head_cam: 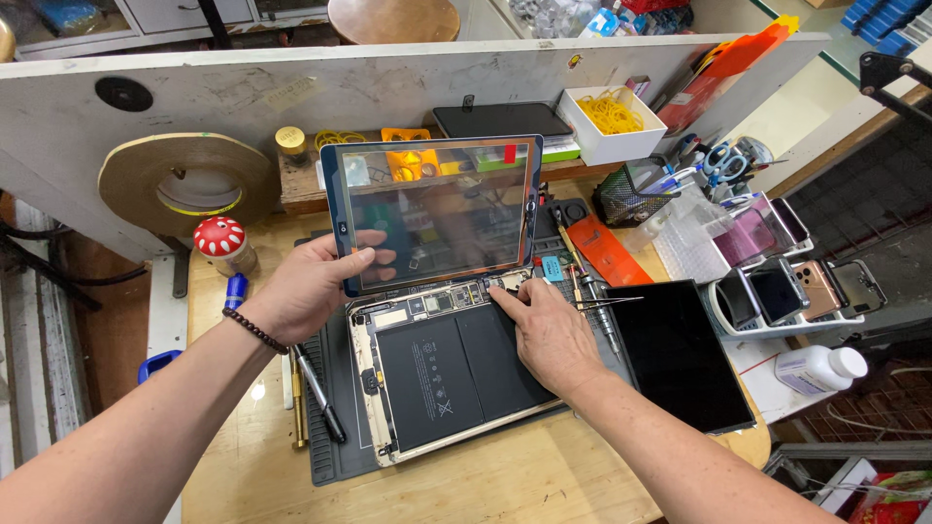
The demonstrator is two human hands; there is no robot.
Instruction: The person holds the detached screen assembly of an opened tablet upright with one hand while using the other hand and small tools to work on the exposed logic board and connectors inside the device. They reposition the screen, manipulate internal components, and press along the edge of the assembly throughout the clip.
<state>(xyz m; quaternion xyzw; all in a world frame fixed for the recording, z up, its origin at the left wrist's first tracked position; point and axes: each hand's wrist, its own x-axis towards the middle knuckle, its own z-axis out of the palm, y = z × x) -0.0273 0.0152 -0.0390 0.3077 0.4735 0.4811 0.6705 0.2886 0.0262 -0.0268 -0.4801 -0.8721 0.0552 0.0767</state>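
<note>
Now the thin glass front panel with dark frame (434,213) is already lifted off the opened grey tablet body (447,374) and stands nearly upright over its top edge, so the opening step looks done; what seems left, as I judge, is work at the top edge where panel and body meet, approx. by the connectors, and I cannot tell if a cable joins them there. The left hand (306,291) holds the panel by its left edge, thumb on the front side and fingers (383,259) behind the glass, visible through it. The right hand (549,335) rests on the tablet body w/ fingers close together, fingertips (497,294) pressing at the upper right part of the circuit board, just below the lower right corner of the panel; if it pinches something small, I cannot tell. Inside the body two large black battery cells (456,364) lie uncovered. The body lies on a dark grey work mat (335,456) on the wooden table (524,485). Metal tweezers (607,302) lie just beside the right hand, a second black flat screen (680,354) to the right, and a black pen-like tool (318,393) on the left.
</note>
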